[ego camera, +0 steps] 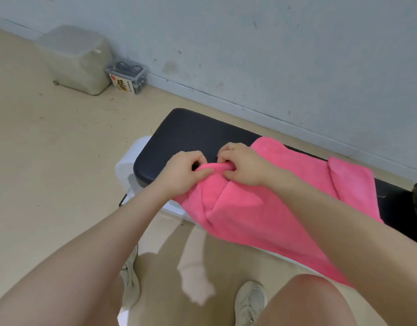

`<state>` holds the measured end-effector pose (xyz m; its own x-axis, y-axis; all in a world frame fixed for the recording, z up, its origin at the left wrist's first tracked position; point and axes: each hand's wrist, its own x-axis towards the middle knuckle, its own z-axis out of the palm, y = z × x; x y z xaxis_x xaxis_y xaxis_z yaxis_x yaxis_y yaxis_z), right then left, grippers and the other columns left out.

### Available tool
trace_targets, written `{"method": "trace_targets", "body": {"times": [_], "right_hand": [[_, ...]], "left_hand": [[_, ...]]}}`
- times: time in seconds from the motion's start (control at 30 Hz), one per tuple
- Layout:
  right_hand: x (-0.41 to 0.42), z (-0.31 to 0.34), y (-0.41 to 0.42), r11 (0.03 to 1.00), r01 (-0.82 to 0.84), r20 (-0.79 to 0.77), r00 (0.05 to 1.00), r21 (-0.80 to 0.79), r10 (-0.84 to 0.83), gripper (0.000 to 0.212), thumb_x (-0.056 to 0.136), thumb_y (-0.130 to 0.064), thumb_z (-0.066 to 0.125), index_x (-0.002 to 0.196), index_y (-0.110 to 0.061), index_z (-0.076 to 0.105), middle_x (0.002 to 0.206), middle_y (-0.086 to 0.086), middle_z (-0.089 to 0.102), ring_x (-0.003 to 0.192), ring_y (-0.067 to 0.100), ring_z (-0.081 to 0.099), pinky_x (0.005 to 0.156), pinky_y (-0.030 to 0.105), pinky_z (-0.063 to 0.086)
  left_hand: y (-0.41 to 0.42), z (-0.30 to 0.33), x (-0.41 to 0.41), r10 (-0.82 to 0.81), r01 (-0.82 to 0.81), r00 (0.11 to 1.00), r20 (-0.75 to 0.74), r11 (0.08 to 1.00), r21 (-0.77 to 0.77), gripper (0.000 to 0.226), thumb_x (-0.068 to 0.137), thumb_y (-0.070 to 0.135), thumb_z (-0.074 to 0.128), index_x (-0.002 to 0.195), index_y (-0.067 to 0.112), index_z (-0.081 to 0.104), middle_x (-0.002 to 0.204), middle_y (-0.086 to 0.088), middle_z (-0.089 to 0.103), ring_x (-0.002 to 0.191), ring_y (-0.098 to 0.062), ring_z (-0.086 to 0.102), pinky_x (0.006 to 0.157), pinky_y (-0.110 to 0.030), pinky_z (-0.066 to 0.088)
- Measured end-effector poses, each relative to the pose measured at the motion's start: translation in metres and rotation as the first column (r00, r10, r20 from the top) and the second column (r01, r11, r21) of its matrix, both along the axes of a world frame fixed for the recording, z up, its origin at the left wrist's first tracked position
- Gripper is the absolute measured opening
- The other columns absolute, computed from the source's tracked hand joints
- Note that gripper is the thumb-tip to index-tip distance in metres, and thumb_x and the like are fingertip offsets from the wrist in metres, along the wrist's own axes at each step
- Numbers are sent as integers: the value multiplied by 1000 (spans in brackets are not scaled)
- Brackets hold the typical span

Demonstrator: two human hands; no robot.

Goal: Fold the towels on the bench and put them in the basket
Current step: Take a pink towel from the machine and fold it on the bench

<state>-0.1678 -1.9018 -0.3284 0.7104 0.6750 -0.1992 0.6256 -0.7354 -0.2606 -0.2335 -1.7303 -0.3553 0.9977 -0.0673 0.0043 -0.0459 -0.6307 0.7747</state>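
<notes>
So the pink towel [261, 208] is spread over the black tabletop [186, 137], draped off its near edge. One bunched edge, toward the left end, is pinched by both hands, left hand [181, 172] and right hand [242, 165], fingers curled.

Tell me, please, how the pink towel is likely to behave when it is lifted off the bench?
The pink towel will probably hang limp: it already creases and drapes over the bench edge. Its fluffy pile suggests good grip for the left hand and right hand pinching it. It likely weighs little.

bare forearms [89, 234], ring [234, 147], pale sneakers [249, 302]
</notes>
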Motion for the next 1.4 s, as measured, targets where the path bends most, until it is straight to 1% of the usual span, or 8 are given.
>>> {"method": "trace_targets", "body": {"times": [0.1,0.3,0.57,0.83,1.03,1.17,1.3,1.4], "right_hand": [[12,7,-2,994,34,206,979,-103,-13,8,78,-13,56,84,-18,59,93,1,62,96,28,53,83,39,43],[25,8,14,961,257,432,881,-98,-192,25,82,0,44,101,-11,55,106,8,56,94,31,56,61,32,34],[63,5,99,878,312,203,893,363,-401,32,77,6,39,92,-4,65,100,14,66,96,30,58,79,33,43],[89,-10,154,906,259,185,925,335,-332,25,89,-3,44,104,-4,65,113,14,62,107,28,55,90,33,38],[62,-24,147,959,140,63,985,248,-160,56,93,-6,41,147,-15,29,159,12,5,143,26,24,114,34,27],[42,-20,108,923,236,128,950,303,-284,37,95,-10,40,130,-7,50,152,18,28,139,30,32,114,36,26],[15,-12,40,854,346,169,884,389,-435,31,90,-7,45,118,-8,59,140,15,44,130,30,42,109,38,32],[-10,-6,-26,724,541,204,722,428,-661,34,90,-8,44,121,-14,57,137,6,47,127,25,42,102,37,28]], "left_hand": [[10,1,-9,65,-65,998,12,997,-42,21,85,26,65,70,24,50,59,9,50,54,-3,44,53,-13,34],[38,-3,-20,252,-252,968,-11,968,8,21,86,28,64,74,16,51,50,6,43,50,-10,39,54,-29,36],[64,-8,-26,407,-404,912,-46,912,74,20,87,32,60,74,18,55,58,6,52,54,-6,47,52,-26,36],[92,-10,-21,473,-463,881,-13,867,181,21,92,32,52,90,12,55,70,-5,60,71,-28,56,57,-32,40],[99,-15,-16,552,-525,833,-36,809,265,34,93,27,49,124,12,48,111,-14,59,100,-34,55,75,-39,44],[65,-7,-21,338,-409,895,292,883,231,43,86,28,39,113,4,61,115,-17,58,101,-38,56,86,-46,46],[-1,2,-25,41,-85,965,258,983,161,50,82,31,30,105,5,66,111,-11,61,101,-31,60,88,-40,47],[-53,11,-26,-162,134,973,162,976,169,63,78,25,19,123,5,58,128,-10,55,115,-28,54,98,-36,42]]}}
